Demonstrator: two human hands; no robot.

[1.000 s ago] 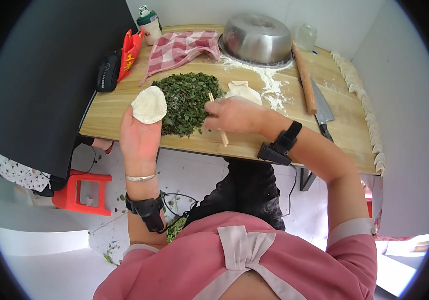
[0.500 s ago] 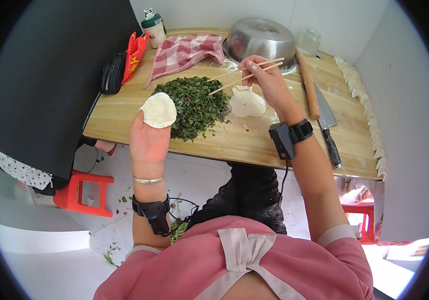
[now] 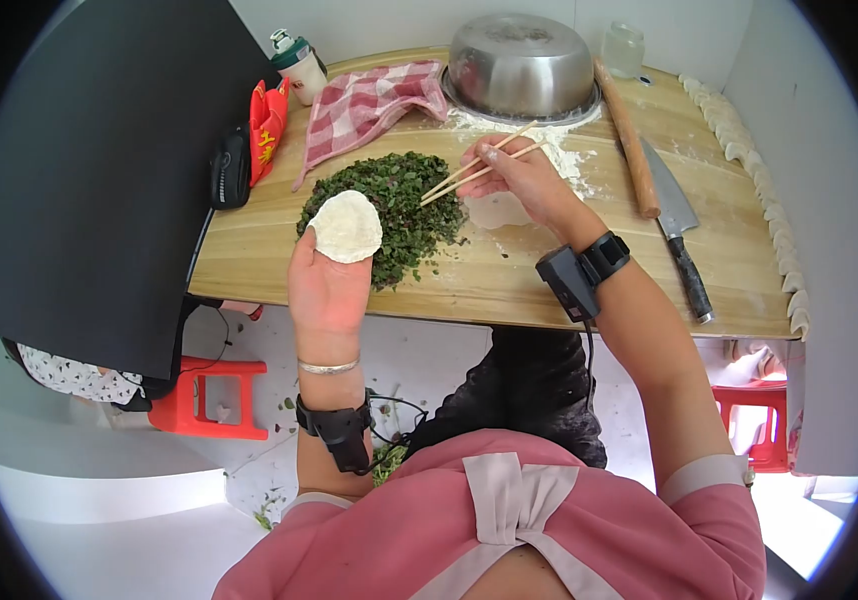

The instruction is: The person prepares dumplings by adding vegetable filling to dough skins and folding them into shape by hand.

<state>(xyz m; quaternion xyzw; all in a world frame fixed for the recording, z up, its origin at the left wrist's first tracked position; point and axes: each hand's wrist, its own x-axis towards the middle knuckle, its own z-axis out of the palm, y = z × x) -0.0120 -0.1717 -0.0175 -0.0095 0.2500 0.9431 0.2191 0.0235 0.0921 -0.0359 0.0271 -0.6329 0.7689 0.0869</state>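
My left hand is palm up and supports a round, pale dumpling wrapper, its thumb at the wrapper's left edge. Between the fingers of my right hand is a pair of wooden chopsticks. Their tips touch the right side of a heap of chopped dark-green leaves on the wooden table. More flat dough wrappers lie partly hidden beneath my right hand. The raised wrapper overlaps the heap's front left from this viewpoint, with no filling visible on it.
An upturned metal bowl stands at the back, with loose flour before it. A rolling pin lies beside a knife. Folded dumplings line the right edge. A checked cloth and a bottle are back left.
My right hand has come lower, and the chopstick tips have drawn closer together at the leaves. The wrapper stays on my left hand. The whole view has shifted somewhat.
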